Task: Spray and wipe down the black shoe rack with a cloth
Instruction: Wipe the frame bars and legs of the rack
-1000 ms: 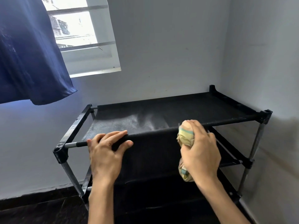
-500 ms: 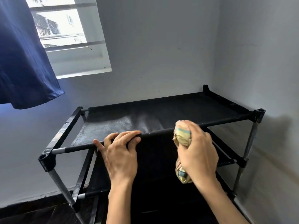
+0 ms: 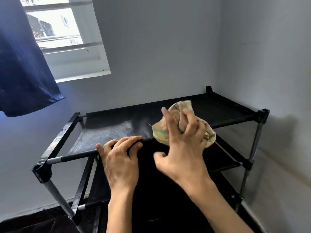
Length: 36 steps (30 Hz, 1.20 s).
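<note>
Cloth (image 3: 170, 133) lifted onto shelf, curtain (image 3: 21, 68) nearby

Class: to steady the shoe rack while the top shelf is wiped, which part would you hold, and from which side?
Probably the front top bar, taken from the front with fingers hooked over it, as the left hand does. It is thin, round and nearest; the right hand keeps the cloth free over the shelf.

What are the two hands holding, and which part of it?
The right hand grips a bunched beige cloth by its crumpled middle. The left hand holds the black shoe rack by the front bar of the top shelf.
</note>
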Motion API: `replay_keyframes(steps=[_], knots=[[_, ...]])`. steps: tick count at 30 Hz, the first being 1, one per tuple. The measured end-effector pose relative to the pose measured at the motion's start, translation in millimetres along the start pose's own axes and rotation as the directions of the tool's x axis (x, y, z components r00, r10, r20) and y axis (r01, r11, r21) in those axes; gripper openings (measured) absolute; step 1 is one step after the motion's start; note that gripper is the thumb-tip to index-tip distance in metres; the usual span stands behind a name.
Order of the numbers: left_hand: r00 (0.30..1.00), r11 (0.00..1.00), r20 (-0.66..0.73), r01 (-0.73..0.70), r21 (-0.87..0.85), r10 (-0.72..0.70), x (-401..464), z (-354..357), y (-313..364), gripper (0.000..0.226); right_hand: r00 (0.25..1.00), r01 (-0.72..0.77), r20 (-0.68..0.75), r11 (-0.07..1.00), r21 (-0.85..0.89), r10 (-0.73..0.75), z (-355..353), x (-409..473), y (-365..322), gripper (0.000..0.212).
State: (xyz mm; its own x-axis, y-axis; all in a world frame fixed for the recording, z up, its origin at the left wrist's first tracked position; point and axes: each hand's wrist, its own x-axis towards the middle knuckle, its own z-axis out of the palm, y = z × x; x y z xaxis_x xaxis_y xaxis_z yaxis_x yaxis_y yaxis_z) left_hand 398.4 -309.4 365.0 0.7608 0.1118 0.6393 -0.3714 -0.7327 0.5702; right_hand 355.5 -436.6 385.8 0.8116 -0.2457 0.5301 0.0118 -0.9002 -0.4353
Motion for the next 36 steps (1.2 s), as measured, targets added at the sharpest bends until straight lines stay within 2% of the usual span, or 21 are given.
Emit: replay_keyframes(steps=[1,3,7,10,12,14,16,19,21,23,26,28,31,33,36], knots=[[1.000,1.000,-0.002,0.001,-0.003,-0.001,0.1,-0.4,0.6,0.017,0.999,-0.006,0.034,1.000,-0.010,0.007,-2.6,-0.4,8.5,0.104],[1.000,1.000,-0.001,0.001,-0.003,-0.001,-0.1,-0.1,1.3,0.016,0.998,-0.022,-0.051,0.995,0.097,0.027,-3.4,0.8,26.6,0.100],[1.000,1.000,-0.001,-0.009,-0.006,0.009,0.0,0.8,0.0,0.016,0.937,-0.017,-0.334,0.968,0.249,0.102,-1.0,10.6,53.0,0.063],[1.000,1.000,-0.006,-0.002,-0.016,0.002,-0.3,2.2,-0.2,0.016,0.894,-0.115,-0.392,0.958,0.265,0.216,-3.5,15.8,52.6,0.051],[1.000,1.000,-0.010,0.001,-0.014,-0.001,0.0,2.7,0.5,0.016,0.935,-0.068,-0.319,0.964,0.257,0.151,8.6,6.1,32.9,0.053],[1.000,1.000,-0.006,0.007,-0.007,-0.007,1.4,2.6,0.2,0.016,0.985,0.040,-0.173,0.954,0.296,0.013,25.0,-9.5,6.4,0.060],[1.000,1.000,-0.006,0.008,-0.002,-0.008,1.6,2.3,-0.6,0.017,0.992,0.087,-0.111,0.943,0.323,-0.054,34.8,-16.5,-1.3,0.065],[1.000,1.000,-0.005,0.008,-0.020,-0.008,0.5,0.8,1.2,0.016,0.980,-0.002,-0.187,0.941,0.337,0.069,27.1,-8.3,22.2,0.063],[1.000,0.999,0.000,0.007,-0.037,-0.007,1.1,1.1,1.4,0.016,0.943,-0.110,-0.255,0.923,0.369,0.214,16.6,-0.1,44.6,0.057],[1.000,0.999,0.004,0.005,-0.045,-0.005,1.7,1.5,-0.2,0.016,0.913,-0.183,-0.278,0.909,0.375,0.299,7.8,5.0,58.8,0.051],[1.000,0.998,0.006,0.019,-0.057,-0.019,3.0,1.1,-1.1,0.016,0.952,-0.169,-0.181,0.913,0.371,0.249,3.7,4.7,48.8,0.044],[1.000,0.998,0.007,0.027,-0.055,-0.027,3.1,1.3,0.3,0.018,0.990,-0.067,-0.091,0.926,0.371,0.108,8.3,-1.1,27.4,0.045],[0.999,0.997,0.008,0.040,-0.067,-0.040,2.4,1.1,2.4,0.026,0.996,0.058,0.045,0.918,0.391,-0.082,18.8,-12.1,3.0,0.058],[0.999,0.995,0.016,0.050,-0.087,-0.049,2.7,0.4,2.2,0.028,0.993,0.036,0.083,0.907,0.420,-0.079,18.9,-12.4,6.2,0.062],[0.999,0.994,0.020,0.052,-0.100,-0.050,2.9,-0.5,2.2,0.031,0.996,-0.069,0.080,0.886,0.459,0.036,9.7,-7.5,33.1,0.069]])
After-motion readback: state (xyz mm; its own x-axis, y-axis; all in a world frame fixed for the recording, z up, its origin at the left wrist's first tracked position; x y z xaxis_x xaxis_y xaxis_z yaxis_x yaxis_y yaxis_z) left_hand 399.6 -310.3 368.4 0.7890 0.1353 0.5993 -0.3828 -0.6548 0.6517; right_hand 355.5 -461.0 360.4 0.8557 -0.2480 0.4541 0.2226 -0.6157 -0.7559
